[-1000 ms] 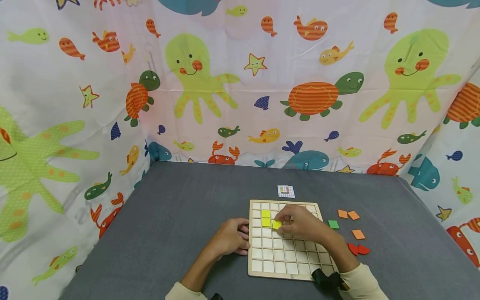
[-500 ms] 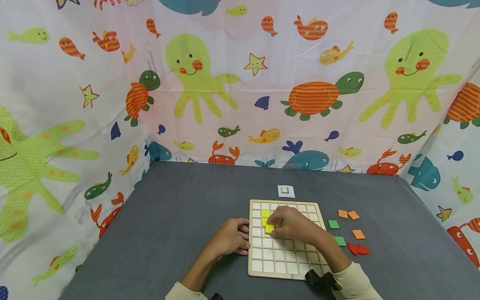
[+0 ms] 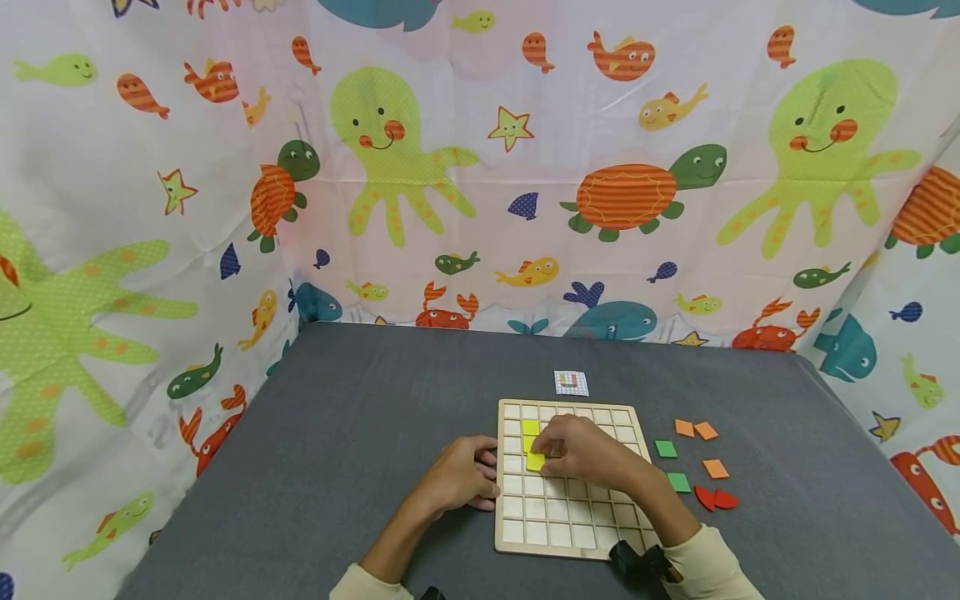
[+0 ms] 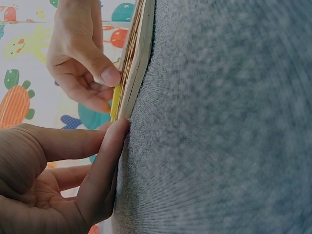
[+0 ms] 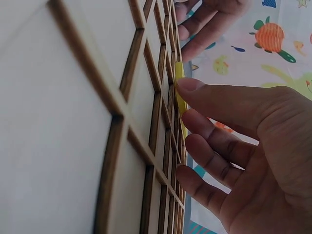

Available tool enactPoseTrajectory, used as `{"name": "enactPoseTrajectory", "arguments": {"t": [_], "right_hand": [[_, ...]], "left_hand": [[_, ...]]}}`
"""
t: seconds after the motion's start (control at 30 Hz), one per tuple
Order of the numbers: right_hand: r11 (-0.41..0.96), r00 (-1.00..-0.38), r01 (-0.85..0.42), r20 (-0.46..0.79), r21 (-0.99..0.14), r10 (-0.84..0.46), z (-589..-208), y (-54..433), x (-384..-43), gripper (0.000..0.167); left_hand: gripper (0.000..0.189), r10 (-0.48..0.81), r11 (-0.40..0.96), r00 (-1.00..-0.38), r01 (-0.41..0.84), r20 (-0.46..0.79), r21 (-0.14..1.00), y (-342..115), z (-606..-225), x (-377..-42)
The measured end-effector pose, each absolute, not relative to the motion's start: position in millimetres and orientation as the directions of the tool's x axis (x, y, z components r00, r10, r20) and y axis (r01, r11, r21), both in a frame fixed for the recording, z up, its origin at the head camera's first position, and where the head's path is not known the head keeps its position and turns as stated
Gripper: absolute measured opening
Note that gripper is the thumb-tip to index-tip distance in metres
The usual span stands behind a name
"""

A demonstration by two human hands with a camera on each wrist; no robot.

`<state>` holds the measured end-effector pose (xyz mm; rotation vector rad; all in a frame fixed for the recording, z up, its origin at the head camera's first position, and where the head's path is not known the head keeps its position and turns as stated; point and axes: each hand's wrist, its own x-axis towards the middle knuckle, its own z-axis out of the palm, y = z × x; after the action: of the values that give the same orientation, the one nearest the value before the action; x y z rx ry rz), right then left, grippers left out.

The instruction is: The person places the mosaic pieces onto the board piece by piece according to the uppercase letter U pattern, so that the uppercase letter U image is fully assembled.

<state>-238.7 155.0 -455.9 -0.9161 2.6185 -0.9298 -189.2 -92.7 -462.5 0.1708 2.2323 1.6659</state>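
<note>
A wooden grid board lies on the grey cloth. Two yellow square tiles sit one below the other in its upper left cells, the lower one partly covered. My right hand pinches another yellow square tile just below them; in the right wrist view the thumb presses on that tile's face. Whether it lies fully in its cell cannot be told. My left hand rests at the board's left edge, its fingertips touching the rim, as the left wrist view also shows.
Right of the board lie orange square tiles, green square tiles and red rounded pieces. A small printed grid card lies beyond the board. A sea-animal curtain hangs around the table.
My right hand has moved left over the board with the yellow tile, then slightly down, to below the other yellow tiles. A second green tile has come into sight. My left hand stays put.
</note>
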Motion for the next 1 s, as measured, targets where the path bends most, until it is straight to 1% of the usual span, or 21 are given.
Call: {"name": "enactPoseTrajectory", "arguments": {"t": [0.8,1.0], "right_hand": [[0.588,-0.762,-0.515,0.020,-0.624,-0.647,-456.1,153.2,-238.0,0.026],[0.613,-0.785,-0.482,-0.002,-0.626,-0.620,-454.9,160.8,-236.1,0.023]], "left_hand": [[0.071,0.312,0.288,-0.930,-0.105,-0.197,0.952,-94.1,-463.5,-188.5],[0.071,0.313,0.286,-0.930,-0.101,-0.192,0.953,-94.0,-463.9,-188.4]]}}
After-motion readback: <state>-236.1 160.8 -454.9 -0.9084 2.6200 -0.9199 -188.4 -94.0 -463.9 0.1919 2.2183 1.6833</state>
